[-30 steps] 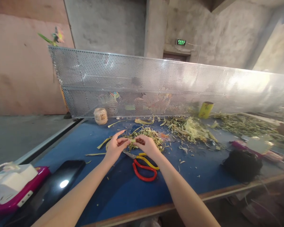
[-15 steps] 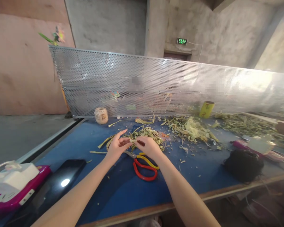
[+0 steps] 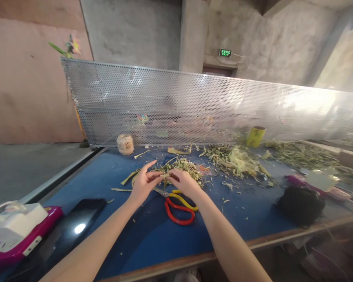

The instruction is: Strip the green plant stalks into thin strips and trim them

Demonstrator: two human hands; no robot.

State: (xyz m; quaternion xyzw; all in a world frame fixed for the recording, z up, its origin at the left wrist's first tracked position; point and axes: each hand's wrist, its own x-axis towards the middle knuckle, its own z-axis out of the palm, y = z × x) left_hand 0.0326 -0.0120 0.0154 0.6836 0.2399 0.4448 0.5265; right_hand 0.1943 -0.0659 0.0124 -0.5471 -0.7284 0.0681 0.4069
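Note:
Between the fingertips of both hands is a small pale strip of dried plant leaf [image 3: 165,176]. My left hand [image 3: 145,182] pinches its left end, with the index finger raised apart. The right end is pinched by my right hand [image 3: 184,182], whose fingers curl inward. Right behind the hands lies a pile of short dried plant pieces [image 3: 184,166], partly covered by them. Below the fingers rest scissors [image 3: 180,210] with one red and one yellow handle; their blades point left, under my left hand. Long flat strips [image 3: 129,178] of the same leaf lie left of the pile.
A black phone [image 3: 73,223] and a magenta power strip [image 3: 26,239] lie at left. A twine-wrapped jar [image 3: 125,144] and a yellow-green tube [image 3: 255,136] stand before a perforated metal screen [image 3: 164,98]. At right are a leaf heap [image 3: 237,160] and a black bundle [image 3: 300,205].
My fingertips have shifted slightly, and the pale strip shows more clearly between them. Both hands otherwise stay in place, and the scissors lie where they were.

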